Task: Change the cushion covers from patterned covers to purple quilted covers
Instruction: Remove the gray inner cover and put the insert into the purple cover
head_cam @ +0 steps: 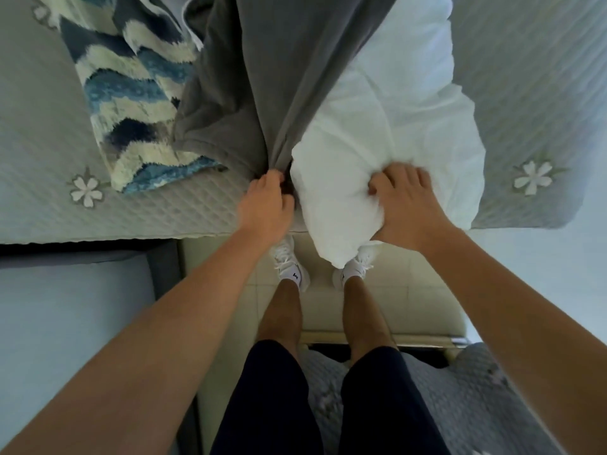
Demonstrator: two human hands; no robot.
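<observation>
A bare white cushion insert lies on the bed's near edge, one corner hanging over the floor. My right hand presses down and grips its near end. Beside it on the left lies a plain grey cover, bunched at its near corner, which my left hand pinches shut. The grey cover overlaps the insert's far left part. A blue, navy and cream zigzag patterned cover lies flat to the left of the grey cover.
The bed wears a pale quilted spread with white flower appliqués. Below it are a tiled floor and my white shoes. Another quilted piece lies near my right leg; a grey-framed surface stands at lower left.
</observation>
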